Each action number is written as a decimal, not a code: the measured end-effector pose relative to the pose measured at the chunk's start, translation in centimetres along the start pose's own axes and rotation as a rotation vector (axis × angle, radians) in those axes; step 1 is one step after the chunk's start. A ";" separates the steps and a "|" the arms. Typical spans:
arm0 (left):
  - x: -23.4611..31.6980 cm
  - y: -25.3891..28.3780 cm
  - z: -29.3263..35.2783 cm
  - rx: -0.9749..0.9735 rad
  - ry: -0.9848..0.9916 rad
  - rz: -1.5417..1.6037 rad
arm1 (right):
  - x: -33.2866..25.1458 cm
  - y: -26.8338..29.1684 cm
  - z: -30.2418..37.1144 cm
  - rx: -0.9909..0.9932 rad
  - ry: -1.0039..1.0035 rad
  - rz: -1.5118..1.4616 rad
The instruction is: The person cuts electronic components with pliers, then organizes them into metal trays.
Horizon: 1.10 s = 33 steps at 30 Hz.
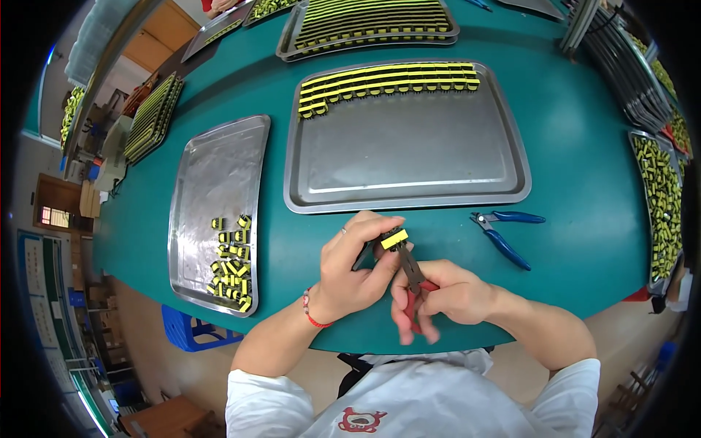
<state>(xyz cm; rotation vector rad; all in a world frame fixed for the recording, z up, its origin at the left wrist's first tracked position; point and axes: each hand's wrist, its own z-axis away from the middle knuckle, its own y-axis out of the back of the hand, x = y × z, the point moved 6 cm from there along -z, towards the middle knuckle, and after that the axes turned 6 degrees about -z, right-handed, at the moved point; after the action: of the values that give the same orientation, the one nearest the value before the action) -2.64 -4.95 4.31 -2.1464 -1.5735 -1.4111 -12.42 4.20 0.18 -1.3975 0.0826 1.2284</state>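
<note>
Between the thumb and fingers of my left hand [347, 266] is a small black component with a yellow top [394, 239]. My right hand [456, 292] grips red-handled pliers [413, 276], their dark jaws pointing up at the component's lower side. Whether the jaws touch or pinch it cannot be made out. Beyond my hands lies a large metal tray [401, 160] with rows of the same yellow-and-black components [387, 80] along its far side. Left of my hands, a second metal tray [215, 168] holds a loose pile of these components [232, 274] at its near end.
Blue-handled cutters [504, 230] lie open on the green table [577, 182] to the right. A full tray of lined-up components [372, 25] stands at the back. Loose components fill another tray [657, 204] at the far right. A blue stool [186, 332] is below the table's left edge.
</note>
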 end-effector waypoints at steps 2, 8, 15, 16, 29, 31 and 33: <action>-0.3 0.0 0.4 0.012 0.027 0.030 | -0.3 -0.6 0.0 -0.034 0.051 -0.129; -0.6 0.1 0.6 0.053 0.097 0.004 | -0.1 -0.5 0.2 -0.057 0.002 -0.150; -0.3 -0.4 0.7 0.022 0.029 0.024 | -0.1 0.7 0.2 0.031 -0.061 0.021; -0.3 -0.4 0.7 0.025 0.019 0.038 | -0.1 0.5 0.2 0.012 -0.051 0.013; -1.2 -1.5 1.5 0.027 0.401 0.329 | -4.0 0.3 2.1 0.653 0.907 0.904; -1.2 -1.9 1.7 0.005 0.402 0.336 | -4.1 -0.1 2.1 0.704 1.057 1.007; -1.3 -2.4 2.0 -0.008 0.441 0.449 | -4.2 0.2 1.9 0.721 1.111 1.099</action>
<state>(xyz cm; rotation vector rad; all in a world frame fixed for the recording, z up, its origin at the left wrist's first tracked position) -3.41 -3.62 1.26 -1.8556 -0.8675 -1.5758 -15.54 3.15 3.39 -1.1771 2.0500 0.8680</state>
